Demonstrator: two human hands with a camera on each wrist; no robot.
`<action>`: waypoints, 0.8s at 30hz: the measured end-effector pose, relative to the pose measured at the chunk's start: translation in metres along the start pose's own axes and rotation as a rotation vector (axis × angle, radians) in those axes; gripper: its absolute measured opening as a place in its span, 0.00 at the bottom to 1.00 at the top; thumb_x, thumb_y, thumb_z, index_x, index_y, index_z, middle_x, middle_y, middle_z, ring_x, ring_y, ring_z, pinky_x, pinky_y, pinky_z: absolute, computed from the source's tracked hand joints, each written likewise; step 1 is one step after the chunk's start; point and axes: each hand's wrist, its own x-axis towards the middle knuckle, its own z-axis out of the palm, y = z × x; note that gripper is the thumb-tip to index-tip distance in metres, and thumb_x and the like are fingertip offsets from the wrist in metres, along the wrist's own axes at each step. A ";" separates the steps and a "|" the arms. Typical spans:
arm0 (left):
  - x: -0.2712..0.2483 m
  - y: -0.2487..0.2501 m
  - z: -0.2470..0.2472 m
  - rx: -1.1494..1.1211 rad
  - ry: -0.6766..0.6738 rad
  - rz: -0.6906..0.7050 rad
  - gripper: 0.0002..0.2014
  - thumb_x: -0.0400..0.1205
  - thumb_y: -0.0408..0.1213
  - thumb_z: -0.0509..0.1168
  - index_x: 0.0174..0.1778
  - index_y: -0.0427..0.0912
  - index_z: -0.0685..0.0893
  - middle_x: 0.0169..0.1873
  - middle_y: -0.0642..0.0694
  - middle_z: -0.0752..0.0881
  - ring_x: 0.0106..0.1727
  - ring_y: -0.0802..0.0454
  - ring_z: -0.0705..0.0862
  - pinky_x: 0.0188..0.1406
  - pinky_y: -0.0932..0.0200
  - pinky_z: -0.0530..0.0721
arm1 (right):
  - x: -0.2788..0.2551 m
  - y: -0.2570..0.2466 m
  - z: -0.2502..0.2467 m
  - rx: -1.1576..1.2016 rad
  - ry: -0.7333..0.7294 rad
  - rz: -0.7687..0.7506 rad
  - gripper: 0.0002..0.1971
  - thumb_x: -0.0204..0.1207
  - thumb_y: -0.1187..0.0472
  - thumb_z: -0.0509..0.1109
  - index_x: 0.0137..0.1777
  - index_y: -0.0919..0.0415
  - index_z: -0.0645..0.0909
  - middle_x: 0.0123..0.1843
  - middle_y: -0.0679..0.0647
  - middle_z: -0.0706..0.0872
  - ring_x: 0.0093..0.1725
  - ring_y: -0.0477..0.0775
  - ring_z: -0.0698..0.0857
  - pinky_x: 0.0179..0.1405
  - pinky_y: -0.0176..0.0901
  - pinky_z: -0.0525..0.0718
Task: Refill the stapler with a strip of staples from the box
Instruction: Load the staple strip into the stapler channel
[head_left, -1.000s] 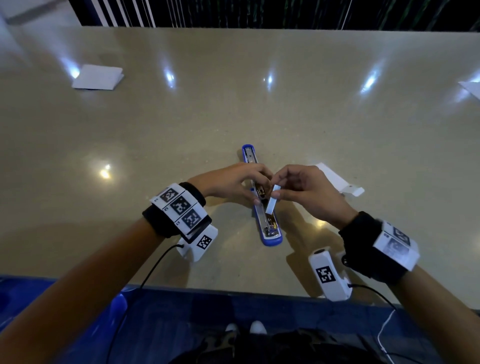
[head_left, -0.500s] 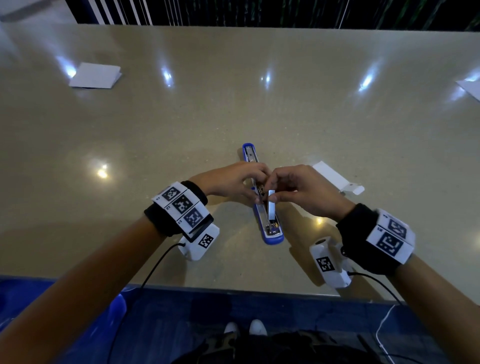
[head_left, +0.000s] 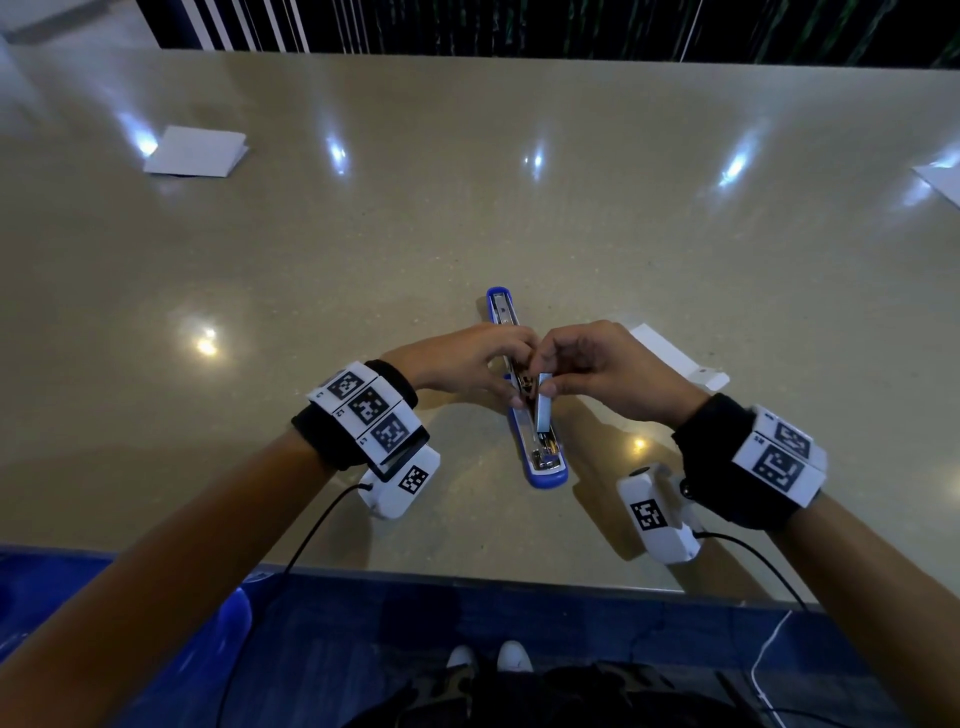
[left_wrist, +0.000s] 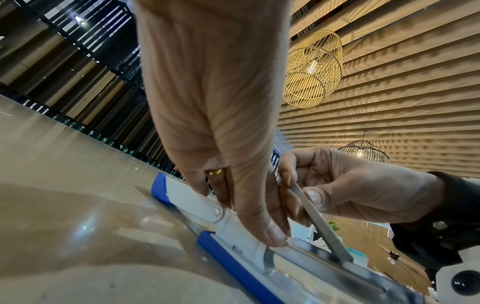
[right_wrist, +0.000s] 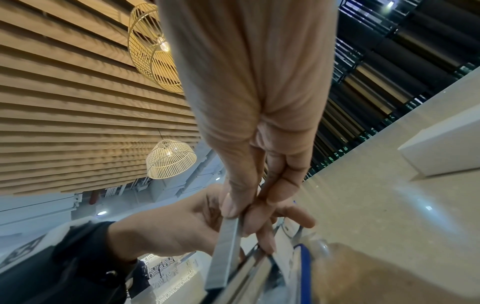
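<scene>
The stapler (head_left: 524, 395) is lying opened out flat on the tabletop (head_left: 311, 291), near its front edge. The left hand (head_left: 462, 361) is resting on the stapler's middle, its thumb (left_wrist: 262, 222) pressing the metal channel with the fingers curled around the body. The right hand (head_left: 602, 371) is pinching the upper end of the strip (head_left: 544, 402) between thumb and fingers, the strip's lower end touching the channel at a tilt. The box (head_left: 680, 358) is lying just right of the stapler, behind the right hand.
</scene>
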 end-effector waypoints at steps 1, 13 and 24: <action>0.000 0.000 0.000 -0.001 0.001 -0.003 0.10 0.73 0.31 0.74 0.50 0.34 0.87 0.62 0.40 0.80 0.65 0.43 0.77 0.70 0.41 0.75 | 0.000 0.000 0.000 -0.002 0.002 0.004 0.08 0.69 0.77 0.74 0.44 0.65 0.85 0.44 0.73 0.89 0.43 0.59 0.88 0.49 0.48 0.85; 0.001 -0.002 0.001 0.002 0.003 0.012 0.11 0.73 0.33 0.75 0.50 0.34 0.88 0.56 0.48 0.80 0.63 0.43 0.79 0.68 0.41 0.77 | -0.001 -0.002 -0.002 0.011 -0.024 0.010 0.09 0.70 0.78 0.72 0.44 0.64 0.83 0.45 0.75 0.88 0.42 0.53 0.86 0.45 0.35 0.84; 0.000 0.000 0.000 0.006 0.014 -0.014 0.08 0.74 0.29 0.73 0.47 0.35 0.86 0.59 0.38 0.81 0.63 0.42 0.79 0.68 0.42 0.78 | 0.001 -0.009 0.004 -0.122 -0.091 -0.006 0.09 0.71 0.74 0.74 0.45 0.60 0.83 0.44 0.55 0.92 0.41 0.36 0.89 0.44 0.23 0.83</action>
